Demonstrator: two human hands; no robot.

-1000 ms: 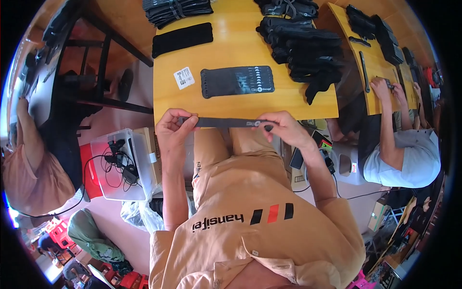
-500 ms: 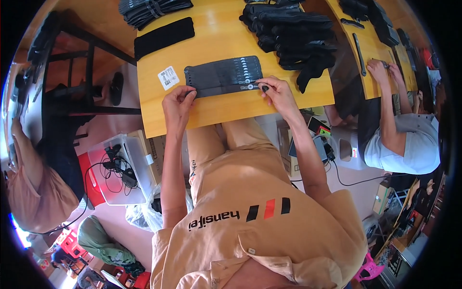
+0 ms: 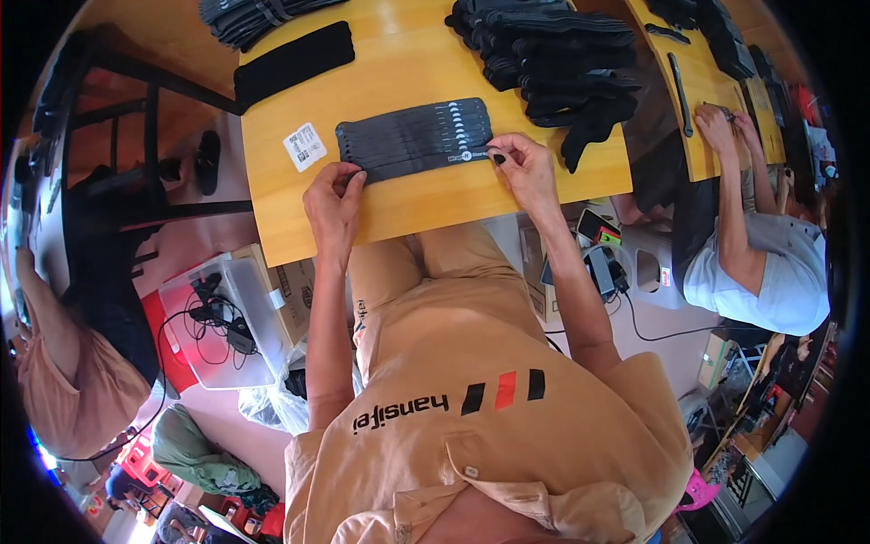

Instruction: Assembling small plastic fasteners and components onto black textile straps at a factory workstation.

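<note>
Several dark strap-like strips (image 3: 412, 127) lie overlapped in a neat row on the yellow table, with pale printing near their right ends. My left hand (image 3: 333, 204) pinches the left end of the nearest strap (image 3: 408, 169). At its other end, my right hand (image 3: 527, 172) has thumb and fingers closed on the strap's tip, with a small black piece showing at the fingertips. This strap lies level along the row's near edge. A white printed sticker (image 3: 304, 147) lies to the left of the row.
A flat black bundle (image 3: 295, 65) lies beyond the sticker, with banded dark strips (image 3: 258, 20) behind it. A heap of black bundles (image 3: 562, 72) fills the table's far right. Right of me, a co-worker (image 3: 757, 254) works at another table. Below left stands a clear bin (image 3: 222, 317) with cables.
The nearest strap has moved up against the row, and the printing of the strap behind it is now covered. Both hands keep their grip on its ends. The whole view has shifted slightly.
</note>
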